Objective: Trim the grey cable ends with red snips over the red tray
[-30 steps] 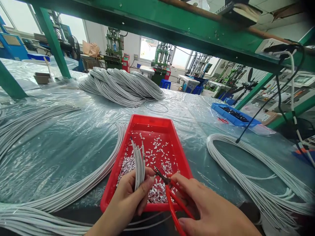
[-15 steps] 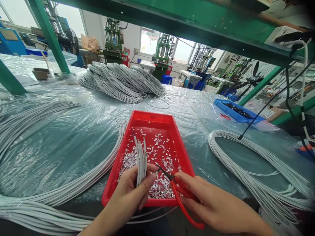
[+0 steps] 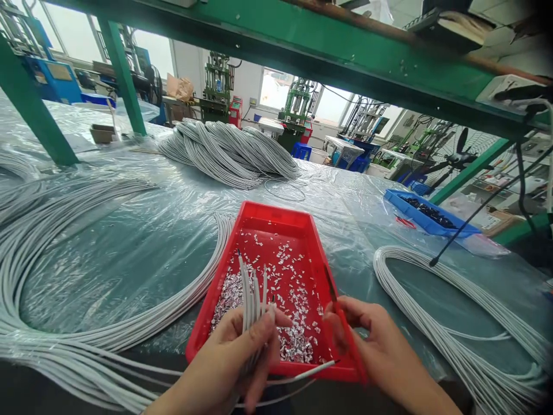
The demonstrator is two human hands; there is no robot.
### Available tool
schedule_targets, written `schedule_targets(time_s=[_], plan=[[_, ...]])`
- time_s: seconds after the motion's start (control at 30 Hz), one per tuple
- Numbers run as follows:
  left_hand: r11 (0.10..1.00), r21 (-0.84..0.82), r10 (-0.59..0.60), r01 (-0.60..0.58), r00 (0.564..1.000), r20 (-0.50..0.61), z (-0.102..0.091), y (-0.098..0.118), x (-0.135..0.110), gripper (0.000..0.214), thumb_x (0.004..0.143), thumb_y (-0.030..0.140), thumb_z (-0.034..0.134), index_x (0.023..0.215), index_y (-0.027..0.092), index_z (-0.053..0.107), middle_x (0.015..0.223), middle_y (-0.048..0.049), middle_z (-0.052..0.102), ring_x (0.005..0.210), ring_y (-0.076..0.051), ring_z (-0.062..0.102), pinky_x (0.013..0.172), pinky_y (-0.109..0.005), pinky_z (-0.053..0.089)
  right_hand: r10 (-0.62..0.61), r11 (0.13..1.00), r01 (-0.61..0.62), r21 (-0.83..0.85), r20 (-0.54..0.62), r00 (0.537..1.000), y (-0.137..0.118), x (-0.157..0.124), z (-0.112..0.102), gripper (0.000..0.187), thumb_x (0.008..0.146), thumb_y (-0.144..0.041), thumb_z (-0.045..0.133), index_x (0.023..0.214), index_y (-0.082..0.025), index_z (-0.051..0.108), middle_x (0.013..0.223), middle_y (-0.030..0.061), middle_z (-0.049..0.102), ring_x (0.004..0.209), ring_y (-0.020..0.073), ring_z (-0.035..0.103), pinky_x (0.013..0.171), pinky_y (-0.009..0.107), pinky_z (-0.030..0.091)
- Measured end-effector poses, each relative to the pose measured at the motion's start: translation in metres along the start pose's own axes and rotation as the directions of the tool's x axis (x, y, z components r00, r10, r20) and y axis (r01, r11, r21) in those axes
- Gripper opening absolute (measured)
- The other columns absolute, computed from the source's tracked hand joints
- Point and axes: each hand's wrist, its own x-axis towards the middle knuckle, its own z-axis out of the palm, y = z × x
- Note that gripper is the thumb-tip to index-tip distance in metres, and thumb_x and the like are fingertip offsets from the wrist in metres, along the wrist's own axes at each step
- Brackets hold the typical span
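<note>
My left hand is closed round a small bunch of grey-white cables, their cut ends pointing up, some with dark wire tips. A single cable end with a dark tip sticks out to the right below that hand, over the tray's near rim. My right hand grips red-handled cutters, held upright at the tray's right side. Both hands are over the near part of a red tray. Scattered in it are many small silvery foil scraps.
Cable loops lie at left and right, and a big cable heap sits behind the tray. A blue tray of black parts is at right. A green frame crosses overhead. Machines and a fan stand beyond.
The cutters have moved right, away from the left hand's cables, and turned upright. A loose cable end now shows below the left hand. The whole view has shifted slightly.
</note>
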Motion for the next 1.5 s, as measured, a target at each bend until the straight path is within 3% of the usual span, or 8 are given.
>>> schedule_targets(time_s=[0.07, 0.13, 0.23, 0.47, 0.9, 1.13, 1.3, 1.5], plan=[[0.998, 0.038, 0.055, -0.054, 0.998, -0.021, 0.0, -0.002, 0.003, 0.03, 0.065, 0.043, 0.076, 0.076, 0.015, 0.069, 0.044, 0.0032, 0.056, 0.033, -0.002, 0.041, 0.035, -0.011, 0.025, -0.019, 0.989, 0.012, -0.148, -0.046, 0.999, 0.002, -0.008, 0.003, 0.022, 0.084, -0.039, 0.053, 0.087, -0.018, 0.06, 0.068, 0.0026, 0.062, 0.063, 0.019, 0.057, 0.059, 0.028, 0.048], [0.993, 0.059, 0.108, -0.106, 0.994, -0.03, -0.002, -0.004, 0.005, 0.029, 0.064, 0.038, 0.077, 0.077, 0.014, 0.068, 0.042, 0.0044, 0.053, 0.033, -0.002, 0.041, 0.035, -0.011, 0.025, -0.024, 0.968, 0.006, -0.25, -0.068, 0.997, 0.003, -0.017, 0.003, 0.046, 0.08, -0.043, 0.054, 0.116, -0.016, 0.053, 0.102, 0.0121, 0.065, 0.093, 0.0274, 0.059, 0.082, 0.038, 0.047], [0.983, 0.073, 0.175, -0.17, 0.982, -0.065, -0.004, -0.007, 0.007, 0.028, 0.064, 0.036, 0.078, 0.078, 0.015, 0.064, 0.039, 0.008, 0.049, 0.03, 0.0, 0.036, 0.033, -0.01, 0.019, -0.03, 0.936, 0.056, -0.348, 0.079, 0.996, -0.001, -0.024, 0.002, 0.07, 0.076, -0.047, 0.055, 0.133, -0.011, 0.04, 0.128, 0.0197, 0.051, 0.114, 0.0344, 0.048, 0.094, 0.046, 0.039], [0.965, 0.152, 0.23, -0.214, 0.968, -0.099, -0.001, -0.007, 0.011, 0.025, 0.066, 0.03, 0.077, 0.072, 0.014, 0.058, 0.039, 0.011, 0.041, 0.034, -0.001, 0.03, 0.035, -0.012, 0.019, 0.056, 0.924, 0.046, -0.38, 0.255, 0.965, -0.031, -0.018, 0.001, 0.054, 0.074, -0.035, 0.059, 0.123, -0.016, 0.051, 0.106, 0.0143, 0.063, 0.096, 0.0315, 0.058, 0.083, 0.043, 0.048], [0.922, 0.309, 0.294, -0.233, 0.941, -0.166, -0.005, -0.008, 0.012, 0.024, 0.06, 0.023, 0.08, 0.064, 0.015, 0.057, 0.043, 0.0089, 0.049, 0.034, -0.002, 0.036, 0.034, -0.012, 0.025, 0.145, 0.921, -0.022, -0.389, 0.29, 0.946, -0.035, -0.022, -0.002, 0.049, 0.083, -0.039, 0.042, 0.126, -0.018, 0.049, 0.107, 0.0167, 0.063, 0.099, 0.0329, 0.058, 0.085, 0.051, 0.046], [0.994, 0.055, 0.09, -0.098, 0.987, 0.13, -0.013, -0.005, 0.009, 0.025, 0.071, 0.037, 0.072, 0.068, 0.013, 0.063, 0.048, 0.0029, 0.058, 0.029, -0.001, 0.043, 0.03, -0.009, 0.024, 0.111, 0.939, 0.02, -0.343, 0.359, 0.927, -0.033, -0.021, -0.009, 0.037, 0.084, -0.034, 0.044, 0.118, -0.024, 0.053, 0.104, 0.0127, 0.063, 0.096, 0.0303, 0.059, 0.082, 0.049, 0.048], [0.969, -0.132, -0.157, 0.209, 0.933, 0.322, -0.016, 0.001, 0.007, 0.021, 0.07, 0.032, 0.074, 0.064, 0.014, 0.064, 0.04, 0.0065, 0.047, 0.023, 0.003, 0.025, 0.025, -0.009, 0.015, 0.026, 0.953, 0.084, -0.29, 0.355, 0.935, -0.029, -0.022, -0.013, 0.035, 0.082, -0.025, 0.051, 0.117, -0.027, 0.055, 0.101, 0.0088, 0.065, 0.093, 0.0273, 0.059, 0.08, 0.042, 0.049], [0.943, -0.218, -0.161, 0.253, 0.917, 0.366, -0.018, 0.004, 0.002, 0.02, 0.069, 0.031, 0.076, 0.065, 0.015, 0.066, 0.039, 0.0075, 0.043, 0.022, 0.003, 0.021, 0.024, -0.009, 0.014, 0.05, 0.997, -0.049, 0.055, -0.014, 0.999, -0.024, -0.006, 0.01, 0.022, 0.073, -0.029, 0.064, 0.094, -0.021, 0.065, 0.059, -0.0043, 0.051, 0.053, 0.014, 0.047, 0.052, 0.025, 0.041]])
